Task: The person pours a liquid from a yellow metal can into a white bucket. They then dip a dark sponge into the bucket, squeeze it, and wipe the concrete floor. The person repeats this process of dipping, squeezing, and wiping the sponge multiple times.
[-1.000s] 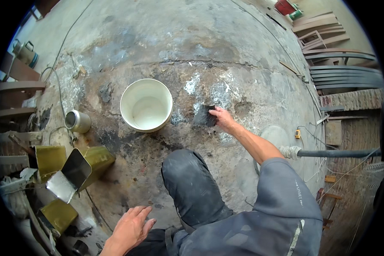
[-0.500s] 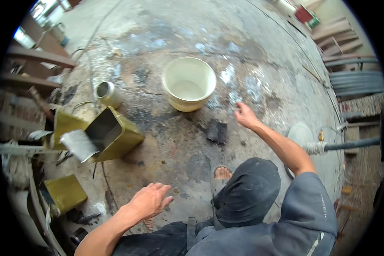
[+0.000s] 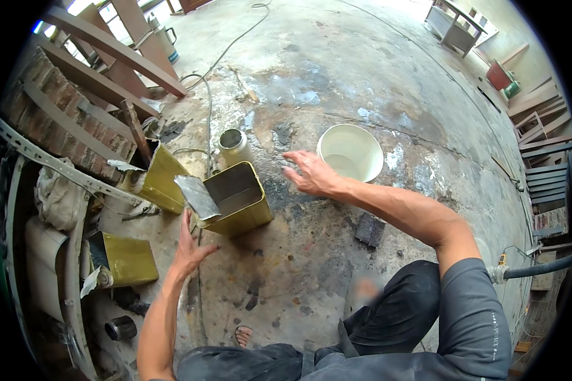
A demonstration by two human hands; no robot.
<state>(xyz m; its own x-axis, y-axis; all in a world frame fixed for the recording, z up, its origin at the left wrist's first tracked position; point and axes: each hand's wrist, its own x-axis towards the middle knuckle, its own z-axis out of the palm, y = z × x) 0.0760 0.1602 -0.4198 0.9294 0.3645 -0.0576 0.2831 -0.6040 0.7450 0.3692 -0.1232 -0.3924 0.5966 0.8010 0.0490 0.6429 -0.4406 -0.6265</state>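
Observation:
A square olive-yellow metal tin [image 3: 241, 219] stands on the floor left of centre, its cut top bent outward as a silvery flap [image 3: 198, 198]. By the tin's near left side is my left hand [image 3: 190, 249], thumb and fingers spread; whether it touches the metal I cannot tell. My right hand [image 3: 313, 174] reaches leftward with fingers stretched out, holding nothing, between the tin and a pale round bucket [image 3: 353, 152]. Part of the bucket's front is hidden by that hand and forearm. Behind the tin stands a round metal can [image 3: 235, 151] with an open top.
A dark rectangular block [image 3: 370, 230] lies near my foot. Two more olive tins, one upright [image 3: 162, 181] and one lying over [image 3: 132, 259], are at the left beside a metal rack [image 3: 76, 273]. A cable [image 3: 210, 120] runs along the stained floor. Wooden boards [image 3: 543, 111] lean at the right.
My view has shifted left. My left hand has moved forward to the square tin's side, and my right hand has swung leftward past the bucket toward the tin.

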